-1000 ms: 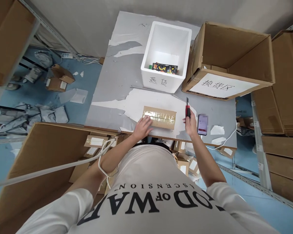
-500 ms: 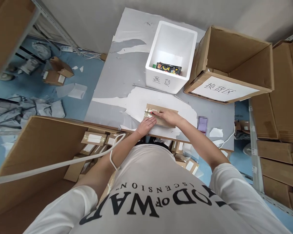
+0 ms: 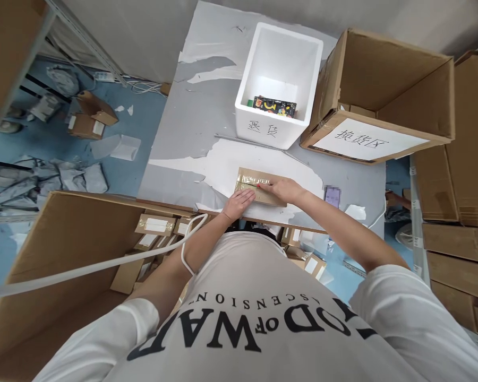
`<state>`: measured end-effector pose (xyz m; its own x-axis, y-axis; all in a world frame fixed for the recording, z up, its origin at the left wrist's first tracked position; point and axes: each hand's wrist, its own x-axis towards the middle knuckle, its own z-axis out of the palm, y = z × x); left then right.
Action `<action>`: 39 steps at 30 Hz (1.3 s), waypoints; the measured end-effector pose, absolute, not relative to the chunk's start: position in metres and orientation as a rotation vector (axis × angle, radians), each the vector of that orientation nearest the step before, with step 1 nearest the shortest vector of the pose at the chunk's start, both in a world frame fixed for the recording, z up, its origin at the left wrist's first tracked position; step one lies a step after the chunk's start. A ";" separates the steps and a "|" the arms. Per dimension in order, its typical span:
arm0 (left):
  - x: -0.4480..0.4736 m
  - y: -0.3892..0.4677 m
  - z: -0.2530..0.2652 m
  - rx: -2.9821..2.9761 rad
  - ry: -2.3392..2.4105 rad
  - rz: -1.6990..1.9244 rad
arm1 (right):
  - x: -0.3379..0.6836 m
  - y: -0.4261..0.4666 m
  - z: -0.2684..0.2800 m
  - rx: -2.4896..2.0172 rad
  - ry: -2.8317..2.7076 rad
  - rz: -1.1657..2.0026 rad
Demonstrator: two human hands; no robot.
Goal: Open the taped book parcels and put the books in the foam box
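Drawn slightly toward three o'clock along the small taped carton (image 3: 263, 198) since half a second ago: right hand (image 3: 286, 190), fingers closed around a red cutter (image 3: 258, 185), mostly hidden, pointing toward nine o'clock along the tape. Too small to tell how deep. Held in the same place as then: left hand (image 3: 241, 203), lying across the carton's seven-o'clock corner, fingers outstretched and near together. Taking that carton as dial centre, flat on the table (image 3: 167, 132) near its six-o'clock edge: at twelve, a white foam box (image 3: 289, 135) with a black packet (image 3: 274, 106) inside; at two, an open cardboard box (image 3: 416, 87); at three, a phone (image 3: 332, 196), just beyond the right wrist.
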<state>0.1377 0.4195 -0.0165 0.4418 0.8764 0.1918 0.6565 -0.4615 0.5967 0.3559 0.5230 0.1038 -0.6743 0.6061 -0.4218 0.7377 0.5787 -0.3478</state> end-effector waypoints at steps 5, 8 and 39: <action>0.139 0.417 -0.014 2.242 1.306 0.661 | 0.409 0.520 0.110 1.148 2.467 -0.635; 0.142 0.418 -0.012 2.253 1.319 0.629 | 0.445 0.512 0.116 1.167 2.411 -0.549; 0.168 0.489 0.048 2.460 1.394 -0.110 | 0.445 0.391 0.029 2.608 1.595 -2.288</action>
<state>0.1681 0.4888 0.0482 0.5230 0.8241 -0.2174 0.8481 -0.4776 0.2295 0.4454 0.3914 0.0292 0.0508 0.8829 -0.4667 0.1323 -0.4692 -0.8731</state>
